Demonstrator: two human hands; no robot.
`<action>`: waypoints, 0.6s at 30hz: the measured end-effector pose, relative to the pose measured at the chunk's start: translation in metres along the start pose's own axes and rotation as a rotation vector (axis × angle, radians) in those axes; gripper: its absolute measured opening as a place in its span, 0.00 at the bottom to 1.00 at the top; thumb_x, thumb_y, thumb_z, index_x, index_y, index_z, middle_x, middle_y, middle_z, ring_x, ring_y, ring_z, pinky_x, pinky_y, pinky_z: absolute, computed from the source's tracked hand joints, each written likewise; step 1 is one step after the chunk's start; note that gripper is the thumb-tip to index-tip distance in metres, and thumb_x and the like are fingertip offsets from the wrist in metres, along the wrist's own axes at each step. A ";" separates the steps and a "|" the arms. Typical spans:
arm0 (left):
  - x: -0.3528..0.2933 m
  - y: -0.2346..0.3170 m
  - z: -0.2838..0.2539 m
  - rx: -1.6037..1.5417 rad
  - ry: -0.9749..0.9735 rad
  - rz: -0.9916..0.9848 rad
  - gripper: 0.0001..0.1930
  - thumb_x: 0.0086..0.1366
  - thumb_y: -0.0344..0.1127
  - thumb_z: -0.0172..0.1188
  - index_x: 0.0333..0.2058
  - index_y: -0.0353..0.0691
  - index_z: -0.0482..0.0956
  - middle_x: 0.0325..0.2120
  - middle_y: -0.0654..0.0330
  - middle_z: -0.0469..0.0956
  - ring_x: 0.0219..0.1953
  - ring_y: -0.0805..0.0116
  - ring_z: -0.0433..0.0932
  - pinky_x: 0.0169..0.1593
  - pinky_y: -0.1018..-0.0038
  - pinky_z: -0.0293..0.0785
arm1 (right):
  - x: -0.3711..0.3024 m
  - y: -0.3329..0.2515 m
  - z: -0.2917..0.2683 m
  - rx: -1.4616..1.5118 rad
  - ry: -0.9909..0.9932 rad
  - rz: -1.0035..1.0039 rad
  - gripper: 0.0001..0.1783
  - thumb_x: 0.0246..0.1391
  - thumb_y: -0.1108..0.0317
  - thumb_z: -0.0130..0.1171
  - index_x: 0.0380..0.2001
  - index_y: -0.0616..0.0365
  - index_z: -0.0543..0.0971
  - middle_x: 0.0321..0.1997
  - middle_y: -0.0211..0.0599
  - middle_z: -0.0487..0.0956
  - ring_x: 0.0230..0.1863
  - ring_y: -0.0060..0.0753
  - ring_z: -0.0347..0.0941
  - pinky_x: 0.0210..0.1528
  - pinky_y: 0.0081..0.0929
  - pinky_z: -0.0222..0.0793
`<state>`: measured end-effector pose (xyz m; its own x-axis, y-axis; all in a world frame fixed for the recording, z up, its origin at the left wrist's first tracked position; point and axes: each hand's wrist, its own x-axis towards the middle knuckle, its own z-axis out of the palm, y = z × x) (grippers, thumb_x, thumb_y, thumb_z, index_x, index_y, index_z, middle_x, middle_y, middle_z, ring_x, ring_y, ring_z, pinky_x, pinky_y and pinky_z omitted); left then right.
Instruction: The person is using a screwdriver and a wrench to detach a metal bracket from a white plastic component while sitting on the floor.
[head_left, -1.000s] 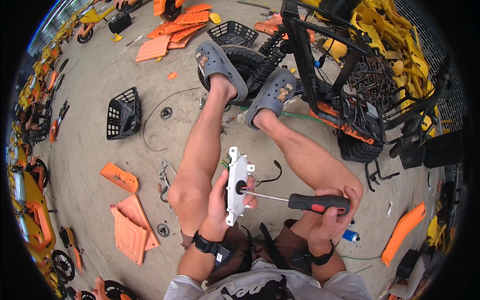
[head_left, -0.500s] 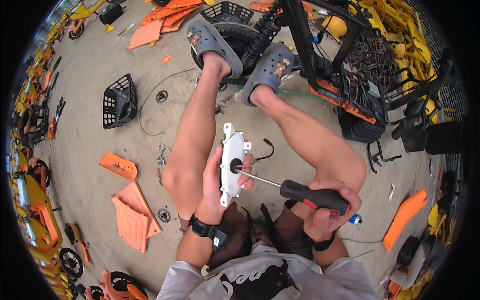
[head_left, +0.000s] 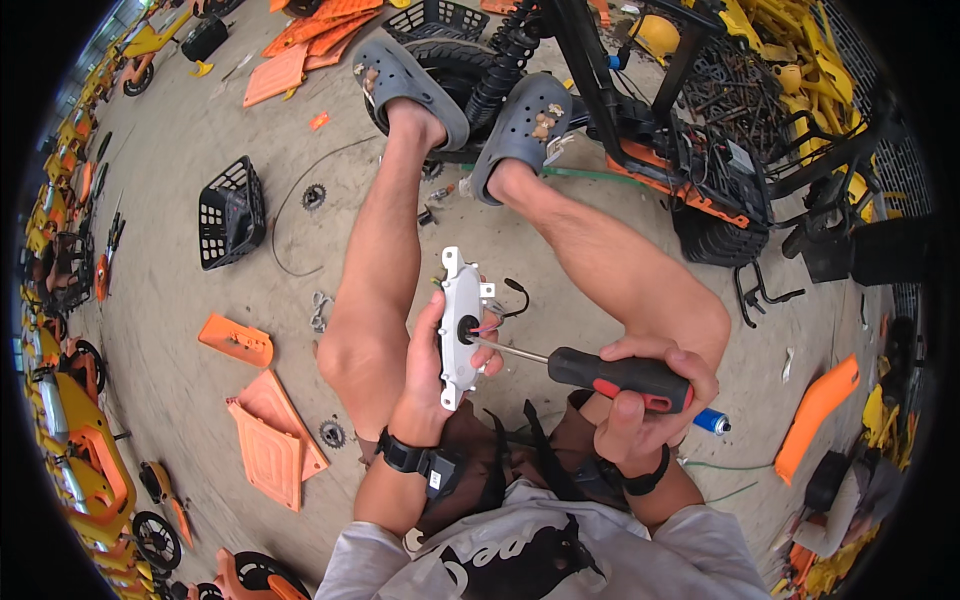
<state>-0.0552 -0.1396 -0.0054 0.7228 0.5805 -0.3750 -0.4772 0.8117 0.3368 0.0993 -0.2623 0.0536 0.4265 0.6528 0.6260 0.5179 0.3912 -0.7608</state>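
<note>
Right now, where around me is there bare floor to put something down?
Bare floor lies between the black basket at left and the orange scoop-shaped piece, and between your shins, just beyond the white housing. It's crowded upper right, around the black frame and yellow panels.

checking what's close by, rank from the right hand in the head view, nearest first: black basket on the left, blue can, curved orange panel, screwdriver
1. Screwdriver, held in the right hand
2. Blue can, just right of that hand
3. Curved orange panel, farther right
4. Black basket, upper left
</note>
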 end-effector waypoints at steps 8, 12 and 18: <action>-0.002 0.001 -0.005 0.036 0.033 0.067 0.24 0.70 0.56 0.41 0.51 0.41 0.68 0.26 0.59 0.68 0.19 0.71 0.65 0.25 0.71 0.65 | -0.003 0.003 -0.003 0.125 0.090 0.142 0.28 0.58 0.66 0.53 0.56 0.64 0.55 0.36 0.55 0.78 0.28 0.30 0.71 0.37 0.24 0.69; -0.001 0.002 0.001 0.090 0.042 0.085 0.23 0.70 0.56 0.41 0.45 0.42 0.70 0.26 0.60 0.67 0.19 0.70 0.65 0.26 0.71 0.65 | 0.010 -0.005 -0.014 0.121 0.250 0.163 0.33 0.60 0.53 0.51 0.58 0.64 0.55 0.28 0.46 0.78 0.24 0.28 0.69 0.35 0.23 0.64; -0.004 0.002 -0.001 0.057 -0.003 0.071 0.24 0.70 0.57 0.41 0.44 0.41 0.69 0.27 0.58 0.69 0.19 0.69 0.65 0.26 0.70 0.65 | 0.015 0.002 -0.007 0.271 0.166 0.259 0.28 0.61 0.64 0.51 0.59 0.64 0.55 0.32 0.44 0.77 0.32 0.26 0.71 0.40 0.24 0.67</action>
<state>-0.0598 -0.1404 -0.0044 0.6897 0.6361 -0.3460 -0.4982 0.7636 0.4107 0.1121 -0.2559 0.0625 0.6424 0.6476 0.4098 0.1730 0.3984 -0.9008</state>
